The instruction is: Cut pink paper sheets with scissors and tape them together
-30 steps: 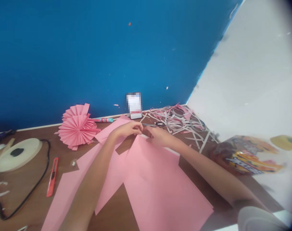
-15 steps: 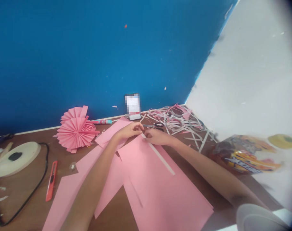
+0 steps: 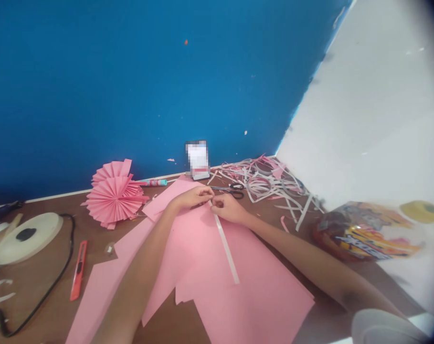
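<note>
Large pink paper sheets [image 3: 217, 272] lie spread over the brown table. My left hand [image 3: 195, 196] rests on the far corner of the top sheet, fingers curled and pinched at its edge. My right hand [image 3: 228, 208] sits just beside it, fingers closed on the top end of a thin white strip [image 3: 226, 243]. The strip runs from my fingers down across the pink sheet toward me. Black-handled scissors [image 3: 233, 190] lie just beyond my right hand.
Folded pink paper fans [image 3: 112, 197] stand at the back left by the blue wall. A tape roll [image 3: 26, 235], black cable [image 3: 55, 282] and red utility knife [image 3: 79, 270] lie left. Paper strip scraps [image 3: 270, 181] pile at the back right. A colourful plastic bag [image 3: 363, 229] sits right.
A thin white strip has come away from the pink sheet and now hangs longer and more toward me. The top sheet has shifted left and nearer. Both hands stay close together.
</note>
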`<state>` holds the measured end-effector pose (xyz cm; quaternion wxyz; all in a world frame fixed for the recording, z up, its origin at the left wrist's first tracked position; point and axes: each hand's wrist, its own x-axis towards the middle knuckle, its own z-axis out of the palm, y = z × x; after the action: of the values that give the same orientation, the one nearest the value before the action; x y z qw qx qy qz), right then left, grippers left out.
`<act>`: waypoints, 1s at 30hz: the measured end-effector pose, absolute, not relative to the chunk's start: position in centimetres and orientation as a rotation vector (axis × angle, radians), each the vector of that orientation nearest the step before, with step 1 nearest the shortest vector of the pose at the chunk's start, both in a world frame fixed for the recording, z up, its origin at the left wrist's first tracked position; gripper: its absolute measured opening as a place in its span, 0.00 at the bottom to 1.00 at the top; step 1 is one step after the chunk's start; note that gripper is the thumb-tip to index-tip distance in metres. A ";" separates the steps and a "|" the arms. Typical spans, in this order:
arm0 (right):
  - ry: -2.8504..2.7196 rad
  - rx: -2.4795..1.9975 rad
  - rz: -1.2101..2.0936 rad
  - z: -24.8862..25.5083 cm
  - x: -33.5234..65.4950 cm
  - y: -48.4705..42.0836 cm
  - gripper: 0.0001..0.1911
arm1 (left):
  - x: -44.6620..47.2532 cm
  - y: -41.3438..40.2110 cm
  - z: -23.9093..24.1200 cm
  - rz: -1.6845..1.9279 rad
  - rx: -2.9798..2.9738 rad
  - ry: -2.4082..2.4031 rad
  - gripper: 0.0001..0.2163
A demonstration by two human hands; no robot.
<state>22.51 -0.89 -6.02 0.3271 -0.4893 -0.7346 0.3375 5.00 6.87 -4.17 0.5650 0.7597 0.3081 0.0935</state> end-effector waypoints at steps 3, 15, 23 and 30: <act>-1.879 -1.199 0.834 -6.7 22.4 -0.9 0.08 | 5.0 6.6 -4.3 0.328 1.762 0.716 0.18; -1.756 -1.106 0.869 -7.9 22.8 -0.1 0.11 | 4.3 7.2 -5.0 0.317 1.787 0.697 0.18; -1.557 -1.157 0.881 -8.0 22.5 0.0 0.07 | 4.9 6.5 -4.4 0.419 1.796 0.692 0.14; -1.499 -1.089 1.047 -7.9 22.6 -0.5 0.16 | 4.0 7.0 -4.0 0.223 1.746 0.644 0.14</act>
<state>22.58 -0.53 -7.87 0.4853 -0.4475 -0.6159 0.4301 4.04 7.05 -3.99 0.5919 0.7508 0.2770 0.0958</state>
